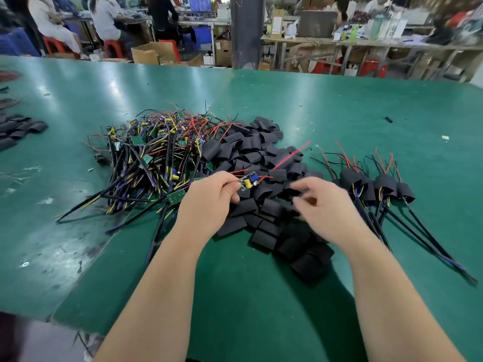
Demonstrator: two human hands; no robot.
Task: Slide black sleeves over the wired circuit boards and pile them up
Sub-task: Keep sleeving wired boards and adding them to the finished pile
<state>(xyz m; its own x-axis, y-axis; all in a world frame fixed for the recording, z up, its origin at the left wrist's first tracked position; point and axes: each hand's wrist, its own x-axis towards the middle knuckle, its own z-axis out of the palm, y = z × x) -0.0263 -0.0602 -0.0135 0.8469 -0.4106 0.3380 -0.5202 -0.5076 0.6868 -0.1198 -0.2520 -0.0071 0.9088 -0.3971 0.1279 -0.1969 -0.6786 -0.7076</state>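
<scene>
Pinching one circuit board (248,181), left grip (209,202) hovers.

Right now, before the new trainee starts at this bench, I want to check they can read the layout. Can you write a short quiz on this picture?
1. True or false: the left hand pinches a circuit board already covered by a sleeve.
2. Relative to the loose black sleeves, the sleeved boards lie: A) to the left B) to the right C) underneath.
3. Fill in: the tangled heap of bare wired boards lies to the loose sleeves' ____.
Key: 1 false, the board is bare; 2 B; 3 left.
</scene>
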